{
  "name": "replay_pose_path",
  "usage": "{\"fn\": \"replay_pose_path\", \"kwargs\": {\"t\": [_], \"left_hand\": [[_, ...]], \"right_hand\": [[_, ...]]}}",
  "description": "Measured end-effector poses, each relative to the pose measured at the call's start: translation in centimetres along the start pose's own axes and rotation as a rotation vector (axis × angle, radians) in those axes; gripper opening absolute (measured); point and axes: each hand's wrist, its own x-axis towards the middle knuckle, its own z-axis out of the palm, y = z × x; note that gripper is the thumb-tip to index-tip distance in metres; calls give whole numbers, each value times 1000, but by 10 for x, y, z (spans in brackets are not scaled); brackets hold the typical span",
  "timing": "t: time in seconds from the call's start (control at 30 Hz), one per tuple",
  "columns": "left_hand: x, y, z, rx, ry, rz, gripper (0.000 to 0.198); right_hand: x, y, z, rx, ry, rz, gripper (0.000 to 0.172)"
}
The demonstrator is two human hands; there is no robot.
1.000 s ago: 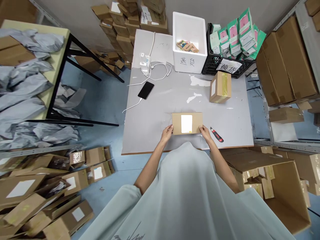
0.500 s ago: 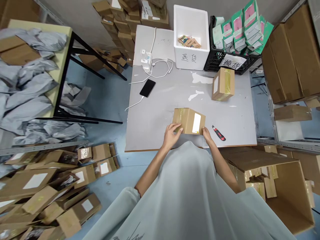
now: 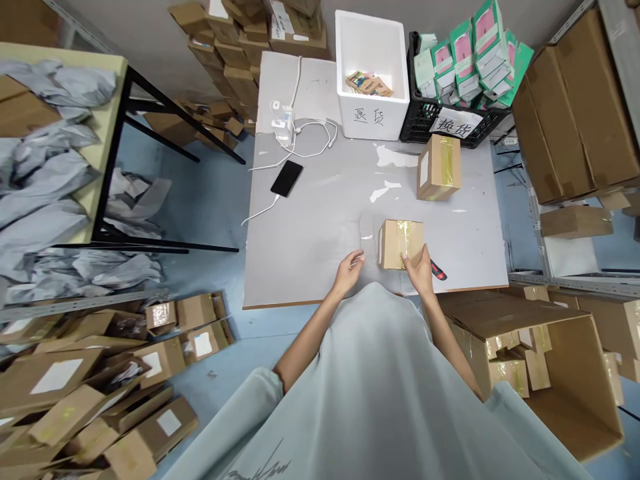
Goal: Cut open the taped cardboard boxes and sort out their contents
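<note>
A small cardboard box with clear tape down its middle stands near the table's front edge. My right hand grips its right side, thumb on the taped face and fingers round the edge. To the left of the box, my left hand hovers over the table, apart from it, with loosely bent fingers and nothing visible in them. Just right of my right hand lies a red and black utility knife, partly covered by that hand. A second taped cardboard box rests farther back on the right.
On the grey table lie a phone on a cable and a power strip. A white bin and a black crate of green-pink boxes stand behind. A large open carton sits at right; boxes cover the left floor.
The box has been turned, so its taped face shows instead of the white label, and shifted right. My left hand has let go of it; my right hand holds it.
</note>
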Motion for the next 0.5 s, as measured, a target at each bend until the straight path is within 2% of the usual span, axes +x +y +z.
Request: {"fn": "replay_pose_path", "kwargs": {"t": [0.07,0.13,0.37,0.5], "left_hand": [[5,-3,-2,14,-10,-15,40],[10,-6,-2,15,-16,-24,39],[25,-5,19,-4,-89,-12,39],[30,-4,31,-27,-122,-12,37]], "right_hand": [[-2,-3,2,-111,110,-54,121],[-4,-9,9,-194,160,-106,123],[0,-28,53,-259,24,-88,137],[8,-22,43,-332,74,-38,138]]}}
